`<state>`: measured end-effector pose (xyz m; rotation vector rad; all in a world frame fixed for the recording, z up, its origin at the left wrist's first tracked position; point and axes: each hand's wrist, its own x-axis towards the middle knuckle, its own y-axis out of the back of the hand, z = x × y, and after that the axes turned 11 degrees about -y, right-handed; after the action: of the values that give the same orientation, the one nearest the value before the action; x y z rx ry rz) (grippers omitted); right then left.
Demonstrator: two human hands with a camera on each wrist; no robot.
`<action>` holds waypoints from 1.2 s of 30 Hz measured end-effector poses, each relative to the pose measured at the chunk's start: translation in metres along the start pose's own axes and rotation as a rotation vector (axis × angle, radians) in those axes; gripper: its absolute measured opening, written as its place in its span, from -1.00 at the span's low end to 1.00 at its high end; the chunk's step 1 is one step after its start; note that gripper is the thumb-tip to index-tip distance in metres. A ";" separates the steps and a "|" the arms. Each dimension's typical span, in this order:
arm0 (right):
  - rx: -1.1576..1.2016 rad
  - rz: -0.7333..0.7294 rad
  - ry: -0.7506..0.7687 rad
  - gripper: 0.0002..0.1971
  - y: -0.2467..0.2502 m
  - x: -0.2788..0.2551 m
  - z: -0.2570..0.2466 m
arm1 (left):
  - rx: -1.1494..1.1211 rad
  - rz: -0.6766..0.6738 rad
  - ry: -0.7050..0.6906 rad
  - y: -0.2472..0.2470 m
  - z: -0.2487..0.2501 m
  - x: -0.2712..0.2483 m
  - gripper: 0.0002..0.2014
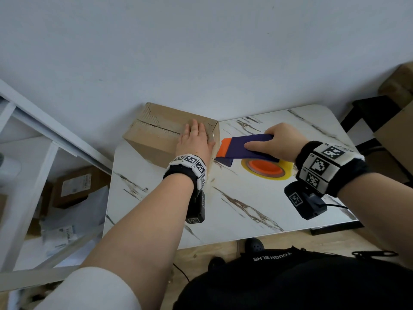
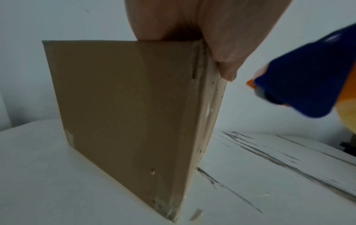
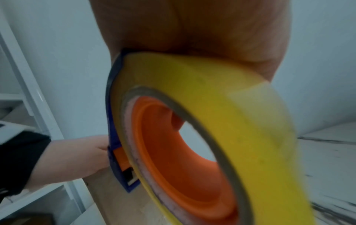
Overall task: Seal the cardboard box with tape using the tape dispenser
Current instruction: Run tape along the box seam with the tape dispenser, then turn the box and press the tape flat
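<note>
While your forearms are reaching out over the marble-patterned table (image 1: 257,198), your right hand (image 1: 277,143) is sitting at about 2 o'clock from your body, with its fingers and thumb wrapping around the blue body of the tape dispenser (image 1: 248,148). You are holding the dispenser roughly level above the tabletop, with its orange front end (image 1: 224,148) pointing toward 9 o'clock and lying just beside the right edge of the cardboard box (image 1: 156,139). Whether that end is touching the box is not clear from the head view. The yellow tape roll (image 3: 221,94) is hanging under the handle on its orange hub (image 3: 173,152), and in the right wrist view it is filling most of the picture, with the blue frame running along its left side.

Your left hand (image 1: 194,142) is lying at about 12 o'clock, palm down and fingers straight, pressing flat on the top of the box near its right end. In the left wrist view the heel of that hand is resting on the upper edge while the thumb (image 2: 227,73) is hooking down over the right corner.

The box is standing on the far left part of the table, against the pale wall (image 1: 201,52) at 11 o'clock. Its top seam (image 1: 156,128) is running left to right, with the jagged flap edge showing to the left of your fingers.
</note>
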<state>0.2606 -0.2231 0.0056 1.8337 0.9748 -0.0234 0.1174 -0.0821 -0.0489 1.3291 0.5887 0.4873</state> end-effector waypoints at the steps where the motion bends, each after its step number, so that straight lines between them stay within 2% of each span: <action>1: -0.027 0.006 -0.001 -0.58 -0.003 0.002 -0.004 | 0.006 0.001 -0.003 -0.001 0.000 0.000 -0.39; 9: -0.189 0.088 0.031 -0.62 -0.019 0.014 -0.042 | -0.014 0.021 0.010 -0.005 -0.002 0.004 -0.43; 12: -0.365 0.095 -0.015 -0.66 -0.029 0.015 -0.028 | -0.032 0.027 0.021 -0.006 0.001 0.001 -0.43; 14: -0.353 0.063 -0.087 -0.63 -0.038 0.019 -0.012 | -0.028 0.035 0.013 -0.007 0.002 0.001 -0.43; 25: -0.392 0.131 -0.009 -0.64 -0.050 0.048 -0.007 | 0.020 0.021 -0.005 -0.007 -0.001 0.003 -0.40; 34: -0.439 0.124 -0.036 -0.63 -0.075 0.055 0.017 | -0.019 0.048 -0.163 -0.009 -0.011 -0.019 -0.41; 36: -0.455 0.085 -0.023 -0.67 -0.080 0.053 0.018 | -0.035 0.052 -0.192 -0.010 -0.013 -0.025 -0.42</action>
<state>0.2532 -0.1920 -0.0872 1.4487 0.8067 0.2129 0.0900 -0.0906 -0.0573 1.3431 0.3869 0.4048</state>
